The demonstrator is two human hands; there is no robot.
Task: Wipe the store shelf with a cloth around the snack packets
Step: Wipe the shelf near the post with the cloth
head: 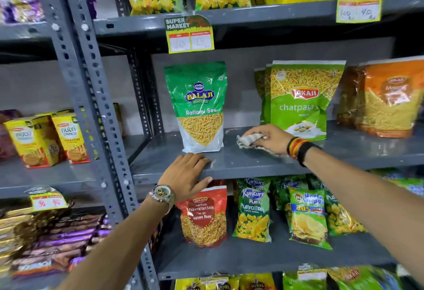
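Observation:
A grey metal shelf (241,163) runs across the middle of the view. On it stands a green Balaji Ratlami Sev packet (198,106), upright, left of centre. A green Bikaji chatpata packet (302,101) stands to its right, then an orange packet (390,99). My right hand (268,139) presses a crumpled white cloth (249,140) onto the shelf between the two green packets. My left hand (187,176) grips the shelf's front edge just below the Balaji packet, fingers on top and thumb under the lip.
Perforated grey uprights (91,106) stand to the left. Yellow biscuit boxes (48,140) sit on the neighbouring shelf. A red Navratan Mix packet (203,216) and Kurkure packets (253,211) fill the shelf below. A yellow price tag (190,37) hangs from the shelf above.

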